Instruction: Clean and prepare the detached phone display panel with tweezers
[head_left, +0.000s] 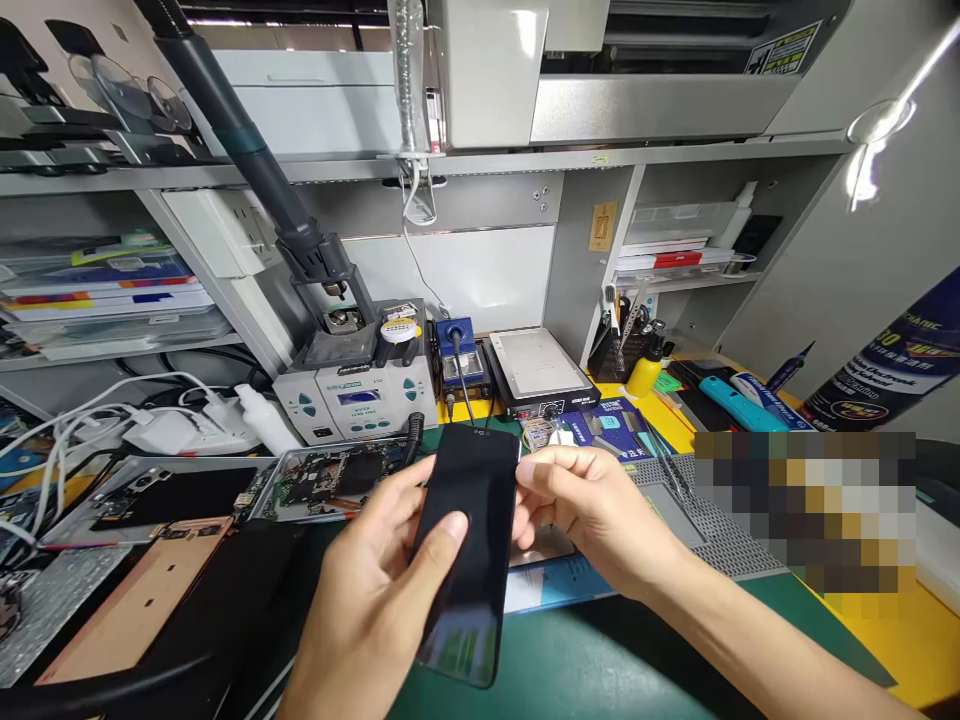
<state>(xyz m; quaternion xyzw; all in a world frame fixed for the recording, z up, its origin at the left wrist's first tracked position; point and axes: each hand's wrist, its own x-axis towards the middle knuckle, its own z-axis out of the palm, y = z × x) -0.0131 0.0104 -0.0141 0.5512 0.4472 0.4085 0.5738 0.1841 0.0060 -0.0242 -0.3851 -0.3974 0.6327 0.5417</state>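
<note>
A black smartphone, its dark screen facing me, is held up above the green work mat. My left hand is closed around its left side, the thumb lying on the glass and the fingers behind. At the upper right edge of the phone, my right hand is closed in a pinch, thumb and forefinger together at the rim. Whatever sits between those fingertips is too small or hidden to make out. Partly covered behind the phone are a blue-and-white sheet and a flat metallic piece.
A grey station, a blue soldering unit and a flat heating plate line the back. Opened devices and a circuit board lie left. Tweezers, a perforated grey mat and a yellow bottle are right.
</note>
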